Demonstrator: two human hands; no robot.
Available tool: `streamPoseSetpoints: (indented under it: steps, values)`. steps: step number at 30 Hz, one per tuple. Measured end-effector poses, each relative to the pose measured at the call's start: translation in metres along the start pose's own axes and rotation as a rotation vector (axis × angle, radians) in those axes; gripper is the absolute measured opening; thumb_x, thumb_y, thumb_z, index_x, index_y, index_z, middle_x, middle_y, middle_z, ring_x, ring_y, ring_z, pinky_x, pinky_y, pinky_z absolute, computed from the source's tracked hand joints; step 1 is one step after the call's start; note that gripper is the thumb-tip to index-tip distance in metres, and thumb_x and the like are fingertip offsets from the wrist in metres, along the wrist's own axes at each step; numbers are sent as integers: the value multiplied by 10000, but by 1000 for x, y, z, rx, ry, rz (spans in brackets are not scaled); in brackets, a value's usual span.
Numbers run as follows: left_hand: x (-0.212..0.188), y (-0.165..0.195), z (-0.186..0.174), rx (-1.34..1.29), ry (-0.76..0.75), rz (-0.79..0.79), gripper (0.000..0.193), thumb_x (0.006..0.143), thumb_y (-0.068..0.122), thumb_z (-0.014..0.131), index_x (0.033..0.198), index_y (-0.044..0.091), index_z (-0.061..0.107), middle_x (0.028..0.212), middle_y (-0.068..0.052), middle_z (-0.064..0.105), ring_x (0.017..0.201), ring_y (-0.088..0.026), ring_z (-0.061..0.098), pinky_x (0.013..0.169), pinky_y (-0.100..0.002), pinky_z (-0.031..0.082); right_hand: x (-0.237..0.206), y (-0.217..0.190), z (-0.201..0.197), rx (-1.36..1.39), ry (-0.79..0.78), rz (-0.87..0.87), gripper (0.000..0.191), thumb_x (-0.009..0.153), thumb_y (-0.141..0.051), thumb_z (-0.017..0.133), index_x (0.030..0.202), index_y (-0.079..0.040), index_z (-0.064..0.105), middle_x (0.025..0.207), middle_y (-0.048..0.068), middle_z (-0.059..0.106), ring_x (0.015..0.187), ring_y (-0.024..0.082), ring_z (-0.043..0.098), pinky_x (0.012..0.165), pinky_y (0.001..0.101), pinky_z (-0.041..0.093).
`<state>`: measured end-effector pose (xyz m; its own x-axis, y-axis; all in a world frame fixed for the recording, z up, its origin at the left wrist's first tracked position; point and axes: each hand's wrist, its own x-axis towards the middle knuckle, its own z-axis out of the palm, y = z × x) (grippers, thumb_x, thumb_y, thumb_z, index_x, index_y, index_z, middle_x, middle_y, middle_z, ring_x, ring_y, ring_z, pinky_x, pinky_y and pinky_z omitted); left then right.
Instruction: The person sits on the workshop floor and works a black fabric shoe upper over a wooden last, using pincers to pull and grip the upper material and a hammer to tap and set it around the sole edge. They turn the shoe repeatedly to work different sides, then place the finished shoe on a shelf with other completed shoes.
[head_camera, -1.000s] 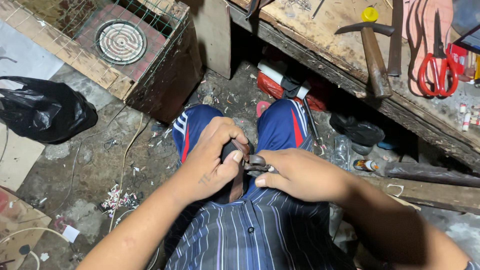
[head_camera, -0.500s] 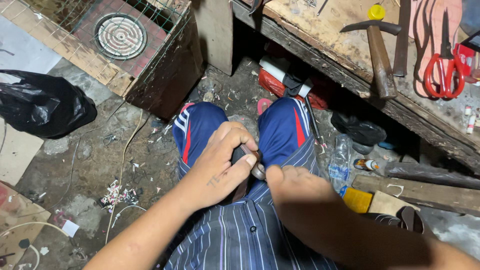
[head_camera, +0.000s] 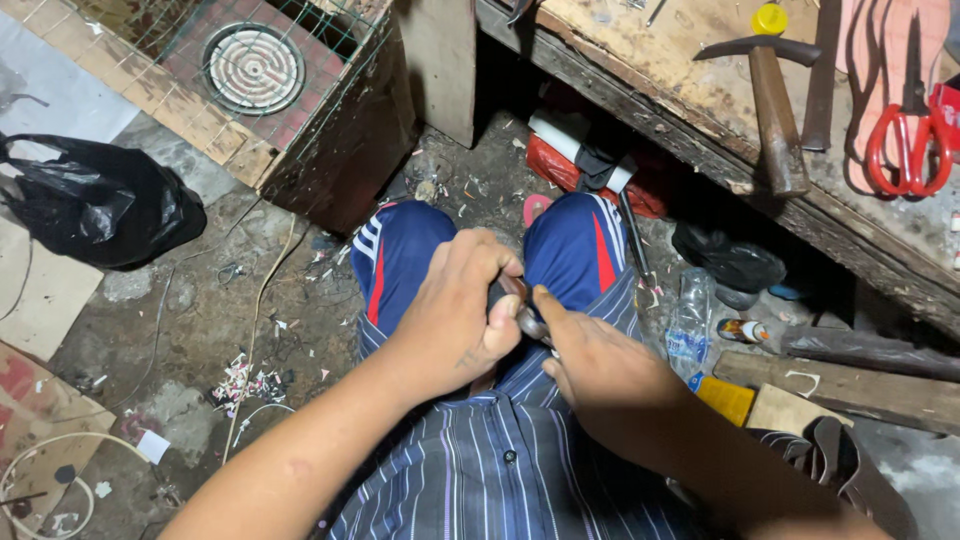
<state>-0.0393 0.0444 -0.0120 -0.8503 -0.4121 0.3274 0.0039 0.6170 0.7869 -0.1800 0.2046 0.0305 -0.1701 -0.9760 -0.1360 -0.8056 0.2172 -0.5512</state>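
Note:
I sit with my knees in blue track trousers with red and white stripes (head_camera: 580, 250) and a striped shirt below. My left hand (head_camera: 455, 310) is closed around a small dark object, mostly hidden in the fist over my lap. My right hand (head_camera: 590, 355) meets it from the right, fingers pinched on a small metal tool or part (head_camera: 525, 318) between the two hands. What exactly the metal piece is cannot be made out.
A wooden workbench (head_camera: 700, 90) runs along the top right, with a hammer (head_camera: 770, 90) and red-handled scissors (head_camera: 905, 130). A round electric coil stove (head_camera: 253, 68) sits in a brick box at top left. A black plastic bag (head_camera: 90, 205) lies left. Bottles and scraps litter the floor.
My right hand pulled back toward my body half a second ago, then came forward again against the left hand. The view shifted slightly.

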Motion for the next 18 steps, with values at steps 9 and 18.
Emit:
streamPoseSetpoints:
  steps: [9, 18]
  values:
    - [9, -26, 4, 41, -52, -71, 416, 885, 163, 570, 1277, 39, 502, 1279, -211, 509, 1162, -427, 520, 1054, -495, 443, -33, 86, 23, 178, -455, 224, 658, 876, -230, 658, 1499, -140, 468, 1326, 115, 638, 1171, 284, 659, 978, 343, 504]
    - [20, -27, 3, -117, -78, -83, 713, 797, 189, 818, 1414, 76, 478, 1435, -266, 360, 1315, -448, 473, 1100, -452, 417, -37, 94, 20, 118, -129, 156, 551, 833, -451, 725, 1235, -77, 683, 1077, 145, 637, 1063, 310, 612, 950, 403, 472]
